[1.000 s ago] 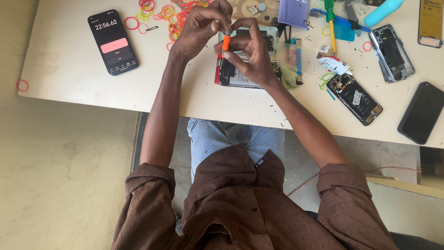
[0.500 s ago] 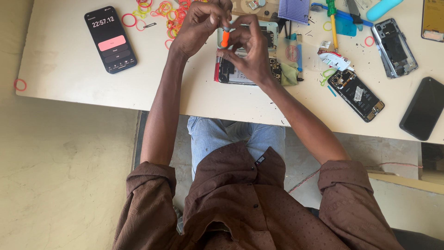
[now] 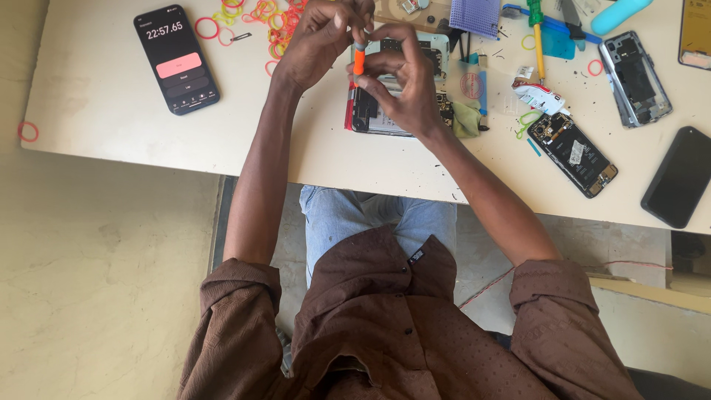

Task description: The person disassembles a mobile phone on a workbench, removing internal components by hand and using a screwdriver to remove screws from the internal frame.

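Note:
My left hand (image 3: 315, 41) and my right hand (image 3: 404, 85) meet over the white table (image 3: 111, 104), both pinching a small orange screwdriver (image 3: 359, 61) held nearly upright. The left fingers are on its grey top end and the right fingers curl around its lower part. Directly beneath lies an opened phone (image 3: 368, 118) with a red edge and exposed insides, partly hidden by my right hand. The screwdriver's tip is hidden behind my fingers.
A black phone with a lit timer screen (image 3: 178, 59) lies far left, coloured rubber bands (image 3: 259, 16) beside it. To the right are a green cloth (image 3: 465, 118), a green-handled screwdriver (image 3: 537, 30), an opened phone (image 3: 578, 144), a phone frame (image 3: 635, 78) and a black phone (image 3: 680, 176).
Both hands stay together on the orange screwdriver, which has turned slightly more upright. The fingers have shifted a little around it. The opened phone has not moved.

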